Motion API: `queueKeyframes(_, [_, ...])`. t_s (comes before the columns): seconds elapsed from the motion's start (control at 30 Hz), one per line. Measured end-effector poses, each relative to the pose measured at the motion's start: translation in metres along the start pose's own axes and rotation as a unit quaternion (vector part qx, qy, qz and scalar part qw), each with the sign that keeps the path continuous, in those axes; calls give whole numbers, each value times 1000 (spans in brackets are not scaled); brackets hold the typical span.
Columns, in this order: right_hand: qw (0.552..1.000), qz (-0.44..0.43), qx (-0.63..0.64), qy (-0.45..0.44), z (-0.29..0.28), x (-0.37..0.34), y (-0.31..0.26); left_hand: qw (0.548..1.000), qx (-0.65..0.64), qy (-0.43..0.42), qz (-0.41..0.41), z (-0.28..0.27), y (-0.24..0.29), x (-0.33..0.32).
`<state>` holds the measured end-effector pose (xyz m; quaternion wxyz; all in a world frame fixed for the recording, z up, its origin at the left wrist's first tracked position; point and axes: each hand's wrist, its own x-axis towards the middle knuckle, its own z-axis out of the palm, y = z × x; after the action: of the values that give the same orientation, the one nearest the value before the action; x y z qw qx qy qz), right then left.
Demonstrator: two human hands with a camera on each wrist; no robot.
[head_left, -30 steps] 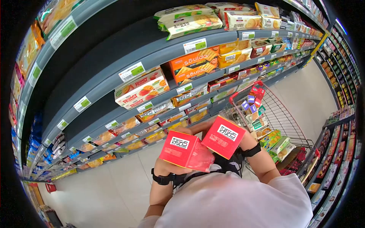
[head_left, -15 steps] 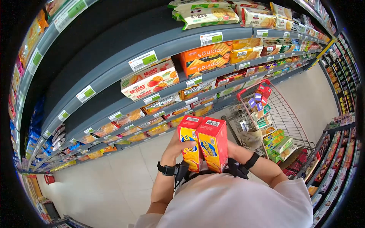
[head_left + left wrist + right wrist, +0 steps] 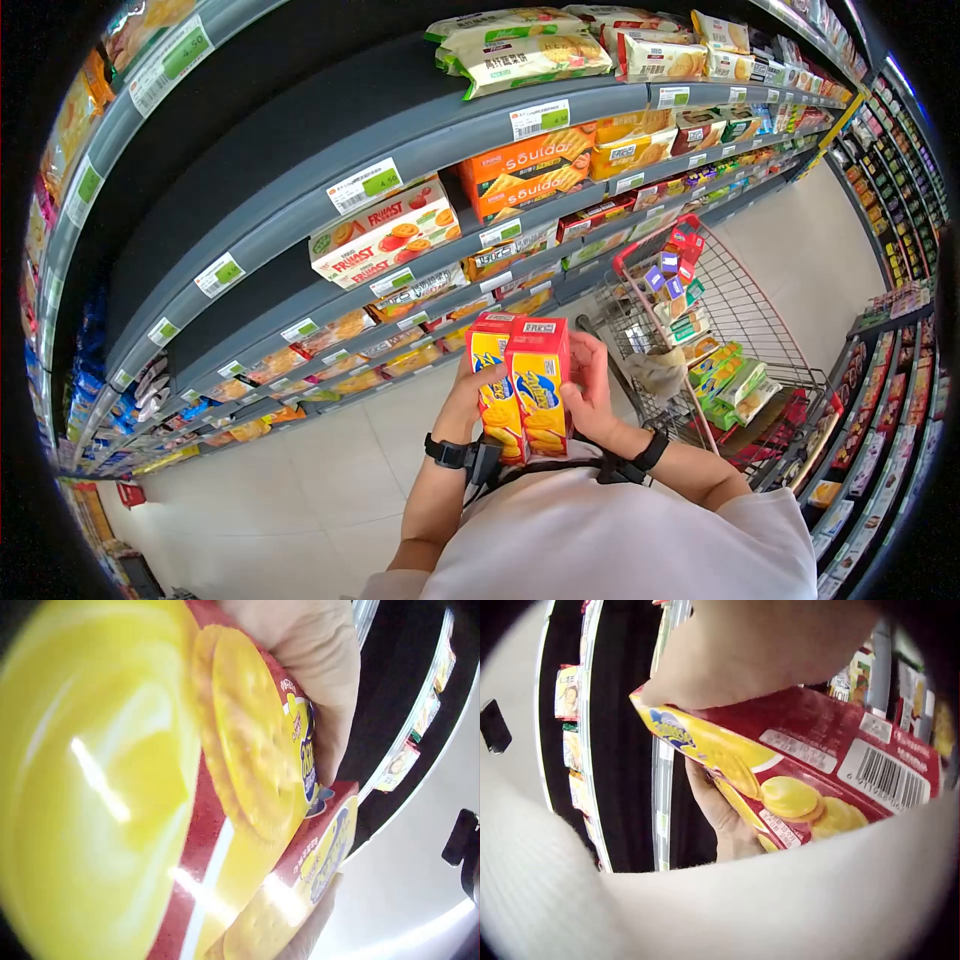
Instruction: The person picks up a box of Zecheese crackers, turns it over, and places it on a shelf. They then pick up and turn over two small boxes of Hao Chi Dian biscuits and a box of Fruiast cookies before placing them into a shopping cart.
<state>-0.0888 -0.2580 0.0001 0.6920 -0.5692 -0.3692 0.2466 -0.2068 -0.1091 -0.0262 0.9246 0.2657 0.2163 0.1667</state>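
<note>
So on the left, just past a black wrist strap (image 3: 447, 453), the left hand (image 3: 463, 400) is curled round the left biscuit box (image 3: 496, 392), thumb laid across the front and the other fingers mostly out of sight. It's a tall, narrow carton with crisp edges, red on top and glossy yellow down the front with round crackers printed on it. The right biscuit box (image 3: 540, 392) is the same kind of thing, standing side by side with it between the hands, tops tilted away from the person; the right wrist view gets its red cardboard side with a barcode (image 3: 885, 777). The right hand (image 3: 590, 390) has that one, thumb on the front edge, fingers bent up by the top corner. Both boxes are held up in front of a smooth white shirt (image 3: 620, 540), not resting on any shelf. Below and left of the hands is the floor (image 3: 330, 480), pale, shiny big tiles. Beyond the hands run long curved grey shelves (image 3: 270, 165), with a white-and-red Frujast box (image 3: 385, 235), then an orange Soulday box (image 3: 527, 175), and crinkly plastic cracker packs (image 3: 535, 62) higher up. Right of the hands there's a crumpled pale cloth (image 3: 657, 375) on a wire cart (image 3: 648, 240) with red trim, loaded with small boxes and green packets (image 3: 718, 375).
</note>
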Motion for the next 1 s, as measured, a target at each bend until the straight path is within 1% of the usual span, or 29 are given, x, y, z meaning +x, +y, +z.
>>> queueKeyframes(0.03, [1000, 10, 16, 4, 2, 2, -1, 1000, 1, 1, 2, 1, 2, -1])
queueKeyframes(0.07, [999, 46, 8, -13, 1, 1, -2, 999, 41, 13, 21, 2, 3, -2])
queueKeyframes(0.1, [999, 45, 10, -14, 3, 3, -6, 996, 81, 25, 40, 4, 5, -4])
queueKeyframes(0.13, [1000, 17, 0, -26, 6, 9, -14, 995, 73, 15, 71, 13, 7, -6])
queueKeyframes(0.17, [999, -10, -11, -39, 7, 14, -20, 995, 73, 17, 73, 14, 10, -7])
queueKeyframes(0.2, [997, 4, 6, -83, 2, 18, -23, 984, 141, 3, 108, 13, 12, -10])
queueKeyframes(0.23, [996, 5, 8, -86, 0, 23, -28, 967, 210, -12, 143, 17, 17, -12])
queueKeyframes(0.27, [993, -29, -2, -117, -2, 30, -35, 953, 249, -26, 169, 25, 23, -16])
queueKeyframes(0.3, [987, -62, -11, -147, -5, 35, -42, 953, 248, -23, 170, 35, 29, -22])
queueKeyframes(0.33, [986, -50, -52, -151, -7, 39, -49, 937, 287, -31, 195, 43, 34, -27])
queueKeyframes(0.37, [986, -49, -52, -153, -11, 44, -55, 919, 325, -40, 220, 50, 39, -31])
queueKeyframes(0.4, [980, -46, -55, -185, -14, 49, -60, 900, 357, -43, 248, 55, 43, -33])
queueKeyframes(0.43, [974, -44, -58, -216, -16, 51, -65, 900, 356, -43, 248, 59, 49, -33])
queueKeyframes(0.5, [975, -35, -73, -209, -17, 55, -73, 824, 422, -94, 367, 68, 57, -31])
queueKeyframes(0.57, [966, -103, -62, -228, -16, 63, -78, 830, 410, -91, 367, 77, 61, -34])
queueKeyframes(0.6, [973, -84, -41, -209, -14, 63, -75, 812, 423, -118, 385, 77, 66, -32])
queueKeyframes(0.63, [973, -83, -41, -209, -13, 64, -78, 792, 435, -146, 402, 79, 69, -31])
queueKeyframes(0.7, [967, -110, -87, -211, -11, 66, -85, 797, 429, -145, 401, 83, 68, -33])
queueKeyframes(0.73, [974, -111, -53, -190, -7, 67, -86, 797, 428, -140, 402, 83, 68, -33])
queueKeyframes(0.77, [975, -109, -53, -188, -5, 67, -88, 798, 427, -136, 403, 83, 68, -34])
queueKeyframes(0.83, [968, -141, -58, -198, -4, 68, -90, 799, 421, -140, 406, 78, 65, -32])
queueKeyframes(1.0, [971, -155, -40, -181, 1, 70, -96, 806, 397, -159, 408, 75, 67, -28])
